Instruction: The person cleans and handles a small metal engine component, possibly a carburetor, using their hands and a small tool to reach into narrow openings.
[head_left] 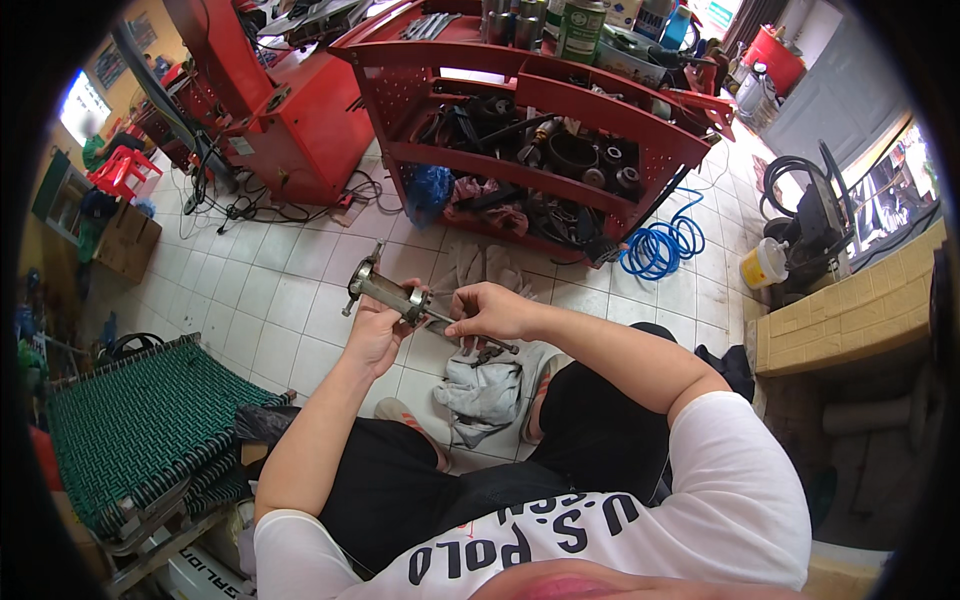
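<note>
Red cart (520, 172) holding parts (480, 132); left hand (376, 335), right hand (492, 311) on metal tool (393, 294).

White tiled floor (310, 300), red tool cart (662, 155), bright window (86, 103).

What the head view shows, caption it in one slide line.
Left hand holding a metal puller-like tool, right hand at its rod, before a red tool cart on white tiles.
</note>
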